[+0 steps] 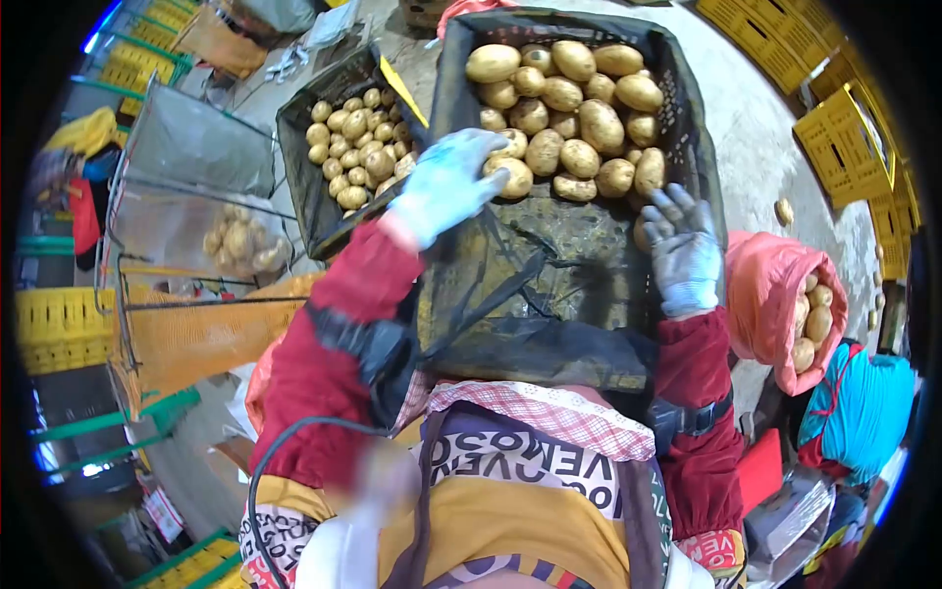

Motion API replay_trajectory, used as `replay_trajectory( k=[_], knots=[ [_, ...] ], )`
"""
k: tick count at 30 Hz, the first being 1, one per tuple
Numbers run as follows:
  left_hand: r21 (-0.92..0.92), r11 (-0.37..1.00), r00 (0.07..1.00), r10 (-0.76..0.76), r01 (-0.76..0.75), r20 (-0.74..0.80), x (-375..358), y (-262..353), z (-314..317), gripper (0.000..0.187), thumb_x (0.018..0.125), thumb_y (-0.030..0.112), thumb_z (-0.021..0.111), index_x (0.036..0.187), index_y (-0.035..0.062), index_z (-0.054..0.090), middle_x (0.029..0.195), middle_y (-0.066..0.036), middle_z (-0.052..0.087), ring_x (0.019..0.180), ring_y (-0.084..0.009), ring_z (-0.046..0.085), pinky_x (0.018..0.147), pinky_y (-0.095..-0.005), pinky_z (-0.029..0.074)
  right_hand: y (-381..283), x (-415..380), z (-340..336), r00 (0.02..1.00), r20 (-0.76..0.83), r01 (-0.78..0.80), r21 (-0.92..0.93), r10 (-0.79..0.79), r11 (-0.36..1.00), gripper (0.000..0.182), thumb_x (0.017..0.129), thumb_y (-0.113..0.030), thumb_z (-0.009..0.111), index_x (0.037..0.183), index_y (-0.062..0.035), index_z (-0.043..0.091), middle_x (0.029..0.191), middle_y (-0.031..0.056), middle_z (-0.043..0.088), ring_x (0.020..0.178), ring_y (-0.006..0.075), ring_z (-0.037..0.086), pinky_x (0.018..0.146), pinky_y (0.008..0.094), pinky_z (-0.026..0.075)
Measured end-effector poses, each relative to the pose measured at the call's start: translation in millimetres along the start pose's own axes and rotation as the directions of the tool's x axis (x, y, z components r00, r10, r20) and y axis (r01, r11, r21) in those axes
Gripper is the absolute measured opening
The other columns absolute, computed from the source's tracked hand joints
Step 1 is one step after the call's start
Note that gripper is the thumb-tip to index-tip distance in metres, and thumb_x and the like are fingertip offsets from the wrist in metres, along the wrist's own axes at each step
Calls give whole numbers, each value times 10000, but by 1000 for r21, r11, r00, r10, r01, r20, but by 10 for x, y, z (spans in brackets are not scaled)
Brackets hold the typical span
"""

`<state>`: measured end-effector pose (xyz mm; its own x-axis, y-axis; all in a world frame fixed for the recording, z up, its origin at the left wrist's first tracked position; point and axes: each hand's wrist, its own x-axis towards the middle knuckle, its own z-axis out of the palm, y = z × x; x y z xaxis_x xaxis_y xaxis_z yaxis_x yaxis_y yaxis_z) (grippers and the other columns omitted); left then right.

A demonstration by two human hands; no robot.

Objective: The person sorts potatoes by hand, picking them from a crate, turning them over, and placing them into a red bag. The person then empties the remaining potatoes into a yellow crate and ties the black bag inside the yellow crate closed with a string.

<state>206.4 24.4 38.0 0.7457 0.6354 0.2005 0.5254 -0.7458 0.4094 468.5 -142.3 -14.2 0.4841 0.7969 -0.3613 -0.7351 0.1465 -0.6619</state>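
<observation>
My left hand point(446, 185), in a light blue-white glove, is open over the left rim of a dark crate point(579, 260), thumb and fingers apart. Its fingertips reach up to a potato point(513, 178) at the edge of the pile. Potatoes point(601, 126) of mixed size fill the far half of this crate, while its near half shows a dirty bottom and torn dark lining point(530, 280). Along the right wall lies my right hand point(680, 247), also gloved, palm up with fingers spread. Beside its fingers, a potato point(643, 234) is partly hidden.
Left of the crate stands a smaller dark crate point(294, 157) of small potatoes. A clear bag point(245, 240) of potatoes hangs on a metal frame point(118, 245). Right of me sit a pink sack point(760, 285) of potatoes and a turquoise bundle point(859, 407). Yellow crates point(844, 147) line the far right.
</observation>
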Motion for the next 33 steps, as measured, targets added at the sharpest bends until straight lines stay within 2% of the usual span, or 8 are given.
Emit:
replay_trajectory(
  k=[4,10,16,21,24,26,28,33],
  knots=[
    [376,908,818,-354,185,453,843,-237,871,525,711,275,679,1182,73,560,1187,-184,564,1064,-330,565,902,-394,453,82,-51,129,997,50,-60,-46,62,997,478,973,-420,377,1180,-4,492,976,135,634,752,191,614,663,295,495],
    [732,681,884,-348,10,312,447,-693,1702,906,626,265,768,1395,110,315,1315,-149,440,1041,-334,562,854,-434,472,40,35,162,997,-70,-20,3,20,1000,433,970,-390,409,1150,-11,521,900,118,651,656,162,611,574,260,492],
    [234,831,704,-553,505,446,660,-248,1382,895,646,425,742,1293,-62,361,1259,-220,509,1135,-340,530,908,-366,457,173,84,140,991,-55,-128,-70,124,989,369,937,-383,492,1125,-69,534,899,70,639,672,155,591,581,291,492],
    [-478,859,939,-7,182,345,494,491,912,908,587,327,820,1317,4,388,1236,-175,497,1165,-273,483,991,-338,390,185,-9,148,941,19,-312,-342,338,886,445,882,-424,584,1199,-126,488,952,39,609,660,145,565,560,283,483],
    [-289,955,978,116,-61,176,169,881,448,917,598,208,814,1361,20,342,1326,-169,416,1244,-310,403,1067,-367,303,296,-58,149,839,359,-386,-135,408,912,563,830,-347,679,1281,-108,442,1102,68,586,806,159,626,558,288,528],
    [-449,890,993,109,-81,37,-101,777,475,873,651,131,791,1379,28,321,1354,-157,391,1246,-277,406,1037,-373,351,277,-97,187,833,420,-340,-126,361,932,592,814,-322,699,1291,-97,430,1115,75,585,854,172,627,584,302,539],
    [-920,267,949,-212,285,233,-316,719,431,815,717,95,762,1393,47,309,1306,-128,452,1186,-224,470,981,-339,414,299,-142,227,818,482,-299,-113,315,948,622,798,-296,719,1300,-87,418,1128,81,583,903,184,629,610,316,551],
    [-885,-38,858,-233,463,459,-538,553,407,654,776,17,705,1344,69,384,1199,-62,543,1064,-167,554,904,-275,464,404,-255,309,745,599,-133,-297,293,945,833,751,-231,762,1408,-53,281,1290,89,477,1133,181,511,944,305,437]
  ],
)
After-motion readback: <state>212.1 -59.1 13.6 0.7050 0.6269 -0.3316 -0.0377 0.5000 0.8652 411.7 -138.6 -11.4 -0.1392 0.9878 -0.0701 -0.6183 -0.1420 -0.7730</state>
